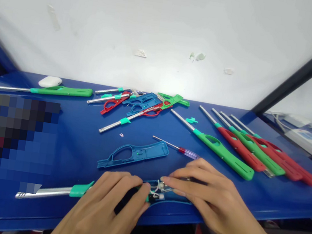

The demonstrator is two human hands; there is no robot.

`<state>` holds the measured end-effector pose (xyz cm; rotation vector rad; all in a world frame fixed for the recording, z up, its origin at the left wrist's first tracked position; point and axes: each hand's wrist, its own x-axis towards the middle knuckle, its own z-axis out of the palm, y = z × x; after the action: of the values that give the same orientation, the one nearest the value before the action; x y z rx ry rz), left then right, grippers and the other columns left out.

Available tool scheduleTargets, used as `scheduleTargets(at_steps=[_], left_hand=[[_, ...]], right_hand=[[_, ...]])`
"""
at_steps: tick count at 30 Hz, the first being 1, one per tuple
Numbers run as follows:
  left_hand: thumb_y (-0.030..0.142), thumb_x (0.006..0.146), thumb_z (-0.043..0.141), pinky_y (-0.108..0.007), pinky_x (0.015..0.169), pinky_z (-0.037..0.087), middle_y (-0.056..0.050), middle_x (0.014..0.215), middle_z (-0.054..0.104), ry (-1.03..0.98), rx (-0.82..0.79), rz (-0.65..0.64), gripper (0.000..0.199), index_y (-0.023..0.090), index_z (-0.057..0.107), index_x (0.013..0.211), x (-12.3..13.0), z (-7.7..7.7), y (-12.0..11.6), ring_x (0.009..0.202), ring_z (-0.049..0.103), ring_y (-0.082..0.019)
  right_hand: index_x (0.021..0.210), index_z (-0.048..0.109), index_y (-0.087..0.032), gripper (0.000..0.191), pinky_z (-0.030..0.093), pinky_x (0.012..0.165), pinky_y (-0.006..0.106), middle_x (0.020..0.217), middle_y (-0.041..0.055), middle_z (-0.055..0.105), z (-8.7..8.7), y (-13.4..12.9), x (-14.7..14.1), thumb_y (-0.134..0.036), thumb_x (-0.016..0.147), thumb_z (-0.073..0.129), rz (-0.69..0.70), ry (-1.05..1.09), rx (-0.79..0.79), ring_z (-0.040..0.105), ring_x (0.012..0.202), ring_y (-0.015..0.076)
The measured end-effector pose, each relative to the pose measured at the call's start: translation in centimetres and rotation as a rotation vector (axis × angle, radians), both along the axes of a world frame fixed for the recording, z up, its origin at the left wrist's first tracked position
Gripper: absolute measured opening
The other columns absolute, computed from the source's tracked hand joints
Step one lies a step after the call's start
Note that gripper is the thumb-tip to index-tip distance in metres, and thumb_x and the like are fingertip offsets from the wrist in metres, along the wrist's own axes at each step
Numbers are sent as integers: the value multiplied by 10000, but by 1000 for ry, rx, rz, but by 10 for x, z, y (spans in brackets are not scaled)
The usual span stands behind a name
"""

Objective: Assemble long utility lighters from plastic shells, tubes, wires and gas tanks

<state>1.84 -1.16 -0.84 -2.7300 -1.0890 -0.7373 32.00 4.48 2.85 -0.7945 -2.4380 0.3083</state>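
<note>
An opened long-nosed gas lighter with a blue half shell (178, 204) lies at the table's front edge, its inner parts exposed. Its metal barrel (46, 191) and green collar (78, 190) point left. My left hand (105, 206) is closed around the lighter's middle, thumb and fingers by the small black part and white wires. With bent fingers my right hand (214, 197) grips the clear fuel tank (165, 188) in the handle end; the palm hides the rest. Just behind lies the other blue half shell (153, 152), inner side up.
A purple-handled screwdriver (188, 153) lies behind my right hand. Whole lighters, including a green one (223, 154) and a red one (241, 149), lie at right. Loose shells and barrels (143, 105) are piled at the back. A white case (50, 81) sits back left.
</note>
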Motion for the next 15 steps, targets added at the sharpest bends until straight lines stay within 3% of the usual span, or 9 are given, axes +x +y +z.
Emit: scheduleTargets(at_steps=[3, 8, 15], left_hand=[[117, 1133, 438, -475, 1029, 594, -64, 1354, 741, 34, -35, 0, 446, 278, 680, 1472, 1, 2, 2, 1163, 680, -275], [28, 1012, 489, -382, 818, 612, -80, 1180, 711, 14, -52, 69, 608, 291, 623, 1544, 8, 7, 3, 982, 633, -252], [-9, 960, 485, -358, 828, 609, -76, 1188, 692, 9, -76, 77, 668, 311, 636, 1527, 11, 8, 4, 975, 609, -240]], right_hand=[[1380, 800, -305, 568, 620, 1026, 330, 1198, 7, 835, -1, 0, 1, 43, 1013, 542, 4, -14, -8, 737, 1062, 189], [1389, 790, -344, 600, 612, 992, 308, 1242, 13, 792, -1, -3, 2, 31, 1003, 527, -17, -29, -28, 740, 1117, 174], [1391, 807, -346, 556, 623, 980, 325, 1141, 28, 758, 1, -4, 0, -17, 1023, 553, -30, -26, -65, 754, 1010, 170]])
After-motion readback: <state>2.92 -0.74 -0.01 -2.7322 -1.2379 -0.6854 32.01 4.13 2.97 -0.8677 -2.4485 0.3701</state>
